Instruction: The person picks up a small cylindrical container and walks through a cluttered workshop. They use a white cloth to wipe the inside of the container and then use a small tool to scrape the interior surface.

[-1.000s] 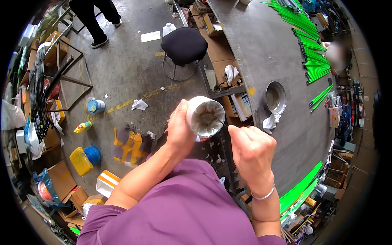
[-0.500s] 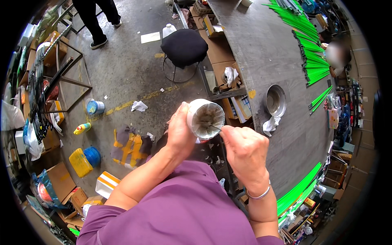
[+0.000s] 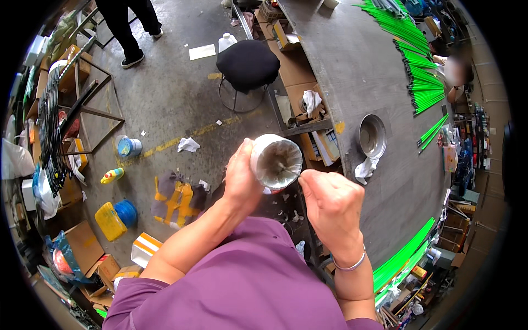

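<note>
A white cup-shaped container (image 3: 276, 161) is tipped so that its mouth faces me. Its inside looks greyish and smeared, as if lined with thin film, with a small pale spot near the bottom. My left hand (image 3: 241, 175) wraps round its left side, fingers closed. Just right of the rim, my right hand (image 3: 331, 201) is closed in a pinch, thumb against forefinger. Whatever that pinch holds is too thin or hidden to make out. A metal bangle circles my right wrist.
A grey table (image 3: 385, 181) on the right carries a metal bowl (image 3: 372, 136), a crumpled white cloth (image 3: 366, 169) and bundles of green rods (image 3: 422, 82). A black stool (image 3: 247, 65) stands ahead. A person's legs (image 3: 129, 30) show at upper left; another person (image 3: 456, 74) is beyond the table.
My right hand has shifted slightly right and down, away from the container's rim. A thin dark line between its fingertips and the container's inside no longer shows. The left hand keeps its hold.
</note>
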